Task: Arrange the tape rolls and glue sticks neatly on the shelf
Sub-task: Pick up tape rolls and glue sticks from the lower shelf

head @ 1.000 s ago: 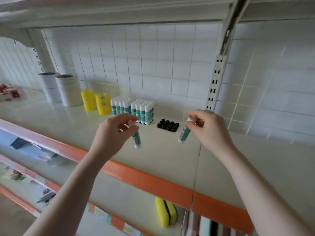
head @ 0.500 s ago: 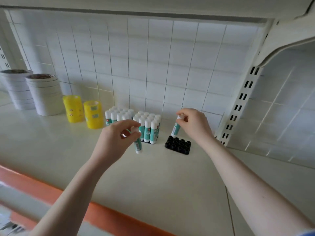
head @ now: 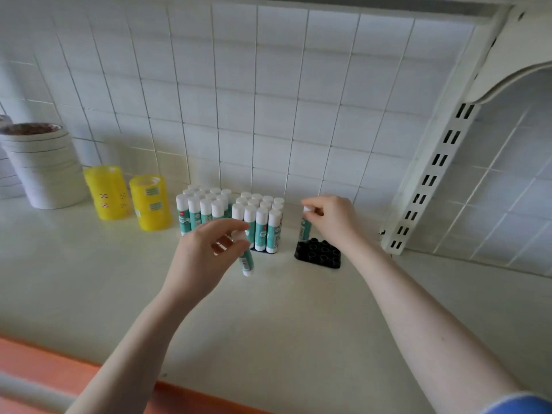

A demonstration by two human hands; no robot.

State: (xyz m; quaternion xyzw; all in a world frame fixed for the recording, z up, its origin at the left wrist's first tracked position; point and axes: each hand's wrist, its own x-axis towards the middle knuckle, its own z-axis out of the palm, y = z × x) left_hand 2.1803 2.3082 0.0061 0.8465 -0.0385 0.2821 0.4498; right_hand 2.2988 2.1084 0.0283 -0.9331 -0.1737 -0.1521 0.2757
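Observation:
My left hand (head: 206, 258) pinches the white cap of a teal glue stick (head: 246, 261) that hangs upright above the shelf, in front of the filled racks. My right hand (head: 331, 219) pinches the cap of a second glue stick (head: 305, 228), held upright over the back left corner of an empty black rack (head: 321, 255). Two groups of standing glue sticks (head: 260, 222) fill the racks to the left. Two stacks of yellow tape rolls (head: 150, 201) stand further left, with white tape rolls (head: 44, 168) beyond them.
The cream shelf (head: 283, 324) has an orange front edge (head: 44, 369). A white tiled back wall (head: 268, 115) rises behind the items. A slotted white upright with a bracket (head: 433, 174) stands at the right.
My right hand has lowered its glue stick closer to the black rack's back left corner. My left hand stays in front of the racks with its stick. My view has moved closer.

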